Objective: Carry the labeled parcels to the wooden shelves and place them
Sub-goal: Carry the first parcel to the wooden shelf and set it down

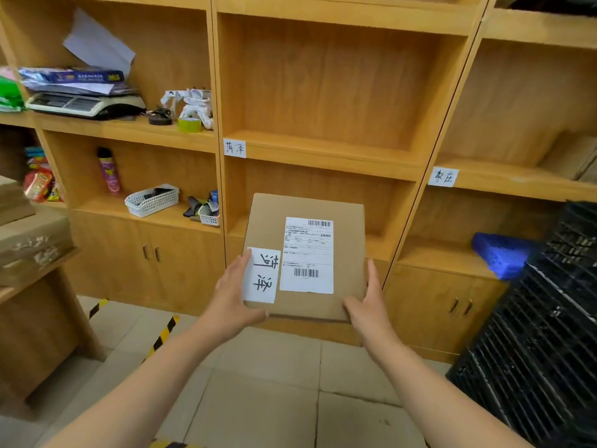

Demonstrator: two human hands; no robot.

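A flat brown cardboard parcel [274, 221] carries a white shipping label with barcodes and a second white slip with handwritten characters. My left hand [231, 297] grips its near left corner and my right hand [368, 302] grips its near right corner. The parcel is held level in front of the lower open compartment of the middle wooden shelf unit [323, 150]; I cannot tell whether its far edge rests on that shelf board. A handwritten tag [235, 148] is stuck on the shelf edge above it, and another tag [443, 177] on the right unit.
The left shelves hold a scale [84, 105], tape rolls, a spray can [109, 171] and white baskets [151, 200]. A blue object [504, 253] lies on the right shelf. Black crates [542, 318] stand at the right. Cardboard boxes sit on a table [29, 240] at the left.
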